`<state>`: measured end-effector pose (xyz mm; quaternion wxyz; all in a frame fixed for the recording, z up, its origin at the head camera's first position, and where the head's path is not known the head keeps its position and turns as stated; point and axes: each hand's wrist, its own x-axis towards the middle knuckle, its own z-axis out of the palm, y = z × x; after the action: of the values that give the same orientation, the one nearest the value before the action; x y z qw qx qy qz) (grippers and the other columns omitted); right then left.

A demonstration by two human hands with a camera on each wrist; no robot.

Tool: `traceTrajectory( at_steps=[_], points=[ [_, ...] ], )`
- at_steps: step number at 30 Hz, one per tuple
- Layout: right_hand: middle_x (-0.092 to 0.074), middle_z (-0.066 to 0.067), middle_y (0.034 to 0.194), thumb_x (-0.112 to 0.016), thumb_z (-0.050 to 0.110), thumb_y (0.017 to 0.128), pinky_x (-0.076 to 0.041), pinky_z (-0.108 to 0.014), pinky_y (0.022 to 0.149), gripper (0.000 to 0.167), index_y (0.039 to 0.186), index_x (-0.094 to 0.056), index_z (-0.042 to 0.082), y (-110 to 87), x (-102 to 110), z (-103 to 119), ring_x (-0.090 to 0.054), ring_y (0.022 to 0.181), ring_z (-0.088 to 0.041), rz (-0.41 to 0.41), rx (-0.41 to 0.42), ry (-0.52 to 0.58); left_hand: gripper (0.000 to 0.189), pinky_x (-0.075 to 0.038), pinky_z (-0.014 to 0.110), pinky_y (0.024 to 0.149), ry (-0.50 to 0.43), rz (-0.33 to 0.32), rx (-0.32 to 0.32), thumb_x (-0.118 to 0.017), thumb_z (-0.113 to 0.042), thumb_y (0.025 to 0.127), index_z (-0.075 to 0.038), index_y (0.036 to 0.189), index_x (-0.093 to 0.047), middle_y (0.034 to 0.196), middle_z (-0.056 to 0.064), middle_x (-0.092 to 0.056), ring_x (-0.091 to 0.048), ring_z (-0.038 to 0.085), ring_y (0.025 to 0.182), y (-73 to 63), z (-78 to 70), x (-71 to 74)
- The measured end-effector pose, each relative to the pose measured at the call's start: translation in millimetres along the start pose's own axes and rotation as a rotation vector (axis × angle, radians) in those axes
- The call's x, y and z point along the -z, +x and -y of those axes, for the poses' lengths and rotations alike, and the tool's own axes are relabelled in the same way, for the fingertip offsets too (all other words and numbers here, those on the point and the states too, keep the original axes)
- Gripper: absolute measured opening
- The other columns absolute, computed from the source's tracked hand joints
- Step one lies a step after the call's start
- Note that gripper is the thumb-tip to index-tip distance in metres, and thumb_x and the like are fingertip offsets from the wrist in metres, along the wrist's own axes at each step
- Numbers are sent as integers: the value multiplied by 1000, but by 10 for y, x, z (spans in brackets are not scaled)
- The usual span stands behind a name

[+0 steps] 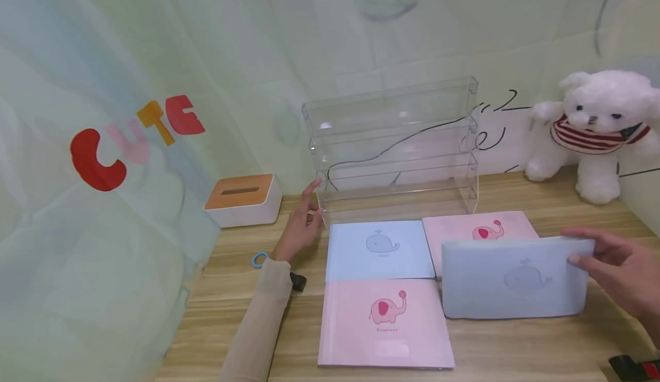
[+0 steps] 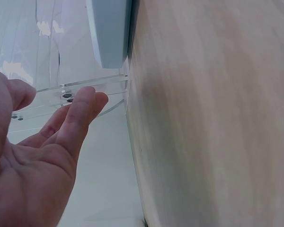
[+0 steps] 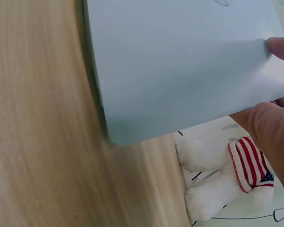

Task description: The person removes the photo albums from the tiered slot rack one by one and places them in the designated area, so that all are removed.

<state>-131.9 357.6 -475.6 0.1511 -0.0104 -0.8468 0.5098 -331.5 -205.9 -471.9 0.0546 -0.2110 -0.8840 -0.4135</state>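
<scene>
My right hand (image 1: 621, 264) pinches the right edge of a light-blue whale notebook (image 1: 482, 282), thumb on its front. The notebook is tilted up at the front right; its lower corner in the right wrist view is close to the tabletop. At the left side of a clear acrylic display rack (image 1: 397, 196), my left hand (image 1: 299, 230) touches the side panel. Its fingers (image 2: 78, 116) look fairly straight in the left wrist view. Before the rack lie another blue whale notebook (image 1: 356, 250), a pink elephant notebook (image 1: 350, 325) and a partly covered pink one (image 1: 448, 233).
A white tissue box (image 1: 252, 213) with a wooden lid stands left of the rack. Near my left wrist lies a blue ring (image 1: 259, 260). A white plush bear (image 1: 598, 176) in a striped top sits at the back right, by the wall covering.
</scene>
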Motion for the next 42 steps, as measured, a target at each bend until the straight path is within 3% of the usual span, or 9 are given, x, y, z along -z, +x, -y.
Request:
traceTrajectory(
  at_steps=[6, 11, 19, 24, 30, 33, 35, 39, 42],
  points=[
    [-47, 15, 96, -61, -12, 101, -30, -29, 62, 55, 139, -69, 27, -22, 29, -101, -45, 82, -8, 83, -42, 83, 75, -58, 33, 74, -7, -4, 16, -50, -11, 113, -51, 166, -16, 108, 23, -74, -75, 31, 78, -5, -33, 9],
    [-50, 38, 118, -61, -6, 103, -41, -18, 65, 51, 143, -66, 25, -21, 40, -192, -50, 93, 4, 137, -100, 34, 75, -59, 33, 75, -17, -3, 10, -51, -10, 112, -50, 167, -17, 107, 24, -73, -76, 33, 78, 6, -28, 8],
    [-56, 47, 107, -62, 8, 107, -50, -13, 76, 35, 139, -69, 22, -17, 34, -211, -58, 91, 8, 242, -219, -80, 76, -59, 32, 74, -30, 0, 0, -50, -10, 112, -49, 167, -16, 107, 24, -72, -76, 40, 81, 11, 9, 27],
    [-55, 48, 107, -65, 8, 105, -48, -10, 77, 35, 131, -75, 30, -1, 42, -217, -56, 92, 11, 305, -269, -41, 76, -59, 33, 74, -30, 2, 4, -50, -9, 112, -49, 167, -16, 108, 24, -72, -76, 41, 80, 5, 8, 31],
    [-54, 48, 108, -65, 8, 103, -49, -12, 80, 35, 135, -75, 21, 43, 40, -267, -51, 95, 22, 392, -342, -50, 76, -58, 30, 74, -23, -3, 13, -51, -9, 112, -49, 167, -16, 108, 24, -73, -75, 40, 79, -9, -16, 34],
    [-66, 33, 116, -65, 9, 103, -51, -15, 82, 36, 138, -72, 12, 68, 37, -296, -53, 95, 20, 422, -380, -70, 75, -56, 28, 72, -18, -3, 8, -51, -9, 112, -46, 167, -17, 108, 24, -73, -74, 40, 77, -17, -15, 31],
    [-74, 9, 128, -65, 9, 103, -54, -23, 90, 39, 142, -68, 5, 82, 31, -305, -56, 98, 11, 442, -393, -93, 75, -56, 28, 70, -17, -4, 5, -52, -9, 112, -46, 167, -18, 108, 24, -73, -73, 40, 75, -20, -7, 27],
    [-56, -35, 151, -64, 10, 103, -47, -55, 108, 47, 148, -59, -5, 92, -10, -292, -59, 121, -29, 482, -427, -110, 75, -56, 27, 70, -22, -5, -2, -52, -9, 112, -45, 167, -18, 108, 25, -72, -73, 41, 75, -27, 4, 27],
    [-47, -40, 156, -62, 9, 103, -45, -62, 106, 51, 151, -54, -7, 96, -40, -278, -49, 129, -50, 508, -460, -110, 75, -56, 27, 71, -18, -7, -3, -52, -9, 112, -45, 167, -18, 107, 25, -72, -73, 38, 74, -30, 1, 29]
  ],
)
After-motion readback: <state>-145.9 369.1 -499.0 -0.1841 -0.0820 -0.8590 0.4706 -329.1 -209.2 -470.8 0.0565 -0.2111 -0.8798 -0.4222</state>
